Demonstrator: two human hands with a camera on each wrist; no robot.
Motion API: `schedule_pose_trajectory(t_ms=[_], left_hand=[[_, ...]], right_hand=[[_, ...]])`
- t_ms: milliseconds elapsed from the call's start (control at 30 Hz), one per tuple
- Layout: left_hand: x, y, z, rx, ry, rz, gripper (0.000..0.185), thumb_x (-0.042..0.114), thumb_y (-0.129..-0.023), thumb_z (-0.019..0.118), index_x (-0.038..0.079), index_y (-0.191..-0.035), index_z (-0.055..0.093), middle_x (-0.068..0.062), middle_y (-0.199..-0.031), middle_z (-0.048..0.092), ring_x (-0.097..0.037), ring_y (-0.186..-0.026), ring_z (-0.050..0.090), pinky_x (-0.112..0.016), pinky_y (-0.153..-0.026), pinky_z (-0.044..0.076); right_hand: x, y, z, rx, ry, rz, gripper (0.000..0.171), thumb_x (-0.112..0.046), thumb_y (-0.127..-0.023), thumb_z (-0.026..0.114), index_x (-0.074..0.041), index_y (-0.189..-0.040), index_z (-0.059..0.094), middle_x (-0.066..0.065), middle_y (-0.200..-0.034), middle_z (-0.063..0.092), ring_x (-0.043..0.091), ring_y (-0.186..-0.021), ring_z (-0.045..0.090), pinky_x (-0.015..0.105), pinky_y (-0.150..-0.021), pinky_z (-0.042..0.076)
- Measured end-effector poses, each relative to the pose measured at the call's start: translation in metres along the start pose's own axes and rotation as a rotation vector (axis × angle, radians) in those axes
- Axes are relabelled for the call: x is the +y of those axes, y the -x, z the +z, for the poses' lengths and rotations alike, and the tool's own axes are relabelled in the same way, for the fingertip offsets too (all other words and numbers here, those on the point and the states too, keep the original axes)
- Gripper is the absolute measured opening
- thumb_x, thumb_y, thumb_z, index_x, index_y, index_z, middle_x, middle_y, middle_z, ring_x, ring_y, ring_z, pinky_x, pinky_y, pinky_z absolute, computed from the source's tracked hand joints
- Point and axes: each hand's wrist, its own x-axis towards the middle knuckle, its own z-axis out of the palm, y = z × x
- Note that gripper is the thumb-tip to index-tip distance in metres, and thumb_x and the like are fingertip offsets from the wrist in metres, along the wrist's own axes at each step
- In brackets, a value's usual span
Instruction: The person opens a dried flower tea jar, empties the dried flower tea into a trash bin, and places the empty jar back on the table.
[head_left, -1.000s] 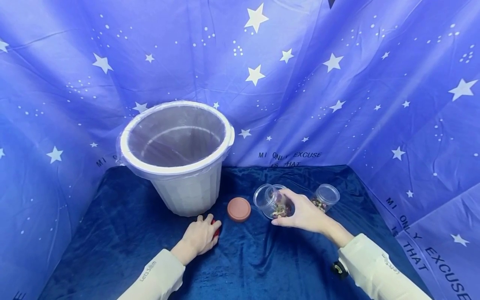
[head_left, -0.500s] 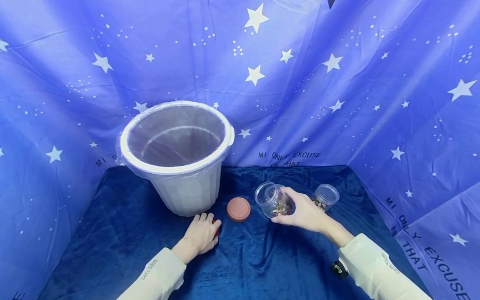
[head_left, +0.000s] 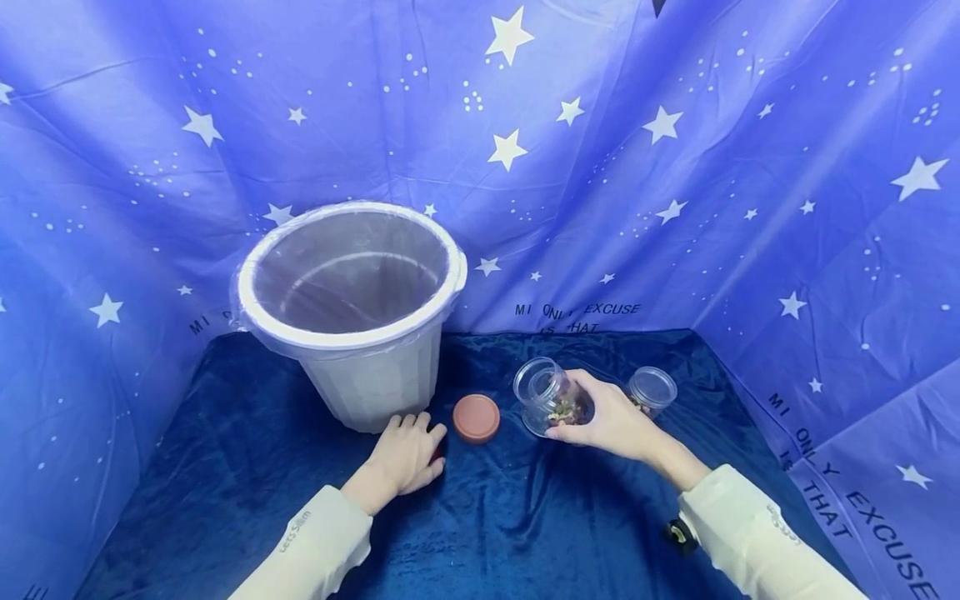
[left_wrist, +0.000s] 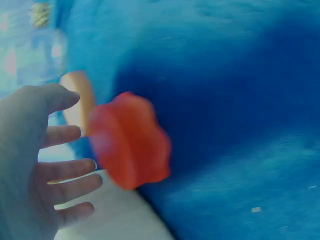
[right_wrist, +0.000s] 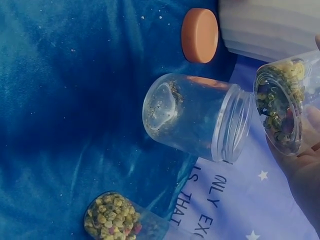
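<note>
In the head view my left hand (head_left: 405, 454) hovers with spread fingers over a red scalloped lid (head_left: 437, 455). The left wrist view has that red lid (left_wrist: 131, 141) just beyond the fingertips, with nothing in the hand. My right hand (head_left: 611, 421) grips a clear jar of dried flowers (right_wrist: 282, 102), tilted, close over the mouth of a second clear jar (right_wrist: 187, 117). Only a little residue lies at the bottom of that second jar. An orange-brown round lid (head_left: 476, 418) lies between the hands.
A white bin (head_left: 382, 387) with a clear liner stands behind my left hand. To the right of my right hand is another clear jar (head_left: 652, 388), holding dried buds in the right wrist view. Blue velvet cloth (head_left: 495, 533) covers the table; a starred curtain hangs behind.
My left hand has shifted slightly forward and its fingers have spread straighter over the red lid. The jar in my right hand has risen and tipped a little.
</note>
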Motion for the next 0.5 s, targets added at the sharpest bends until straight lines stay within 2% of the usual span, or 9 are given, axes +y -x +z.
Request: schedule_pose_trajectory(t_ms=[167,500], left_hand=[[-0.001,-0.007,-0.014,0.025,0.044,-0.009,0.037,0.042,-0.087,0.066,0.013,-0.108,0.059,-0.011,-0.101,0.061,-0.03,-0.094,0.062,-0.043,-0.081,0.049],[0.01,-0.008,-0.032,0.006,0.088,0.031,0.043,0.044,-0.092,0.06,0.013,-0.121,0.059,-0.012,-0.112,0.062,-0.031,-0.1,0.063,-0.045,-0.088,0.049]], right_hand=[[0.002,0.001,0.0,-0.01,-0.021,0.001,0.071,-0.046,-0.074,0.083,-0.021,-0.132,0.052,-0.003,-0.094,0.063,0.012,-0.079,0.058,0.024,-0.066,0.048],[0.002,0.002,-0.001,0.005,-0.031,-0.006,0.071,-0.043,-0.074,0.084,-0.02,-0.133,0.053,-0.004,-0.095,0.066,0.01,-0.081,0.061,0.024,-0.069,0.05]])
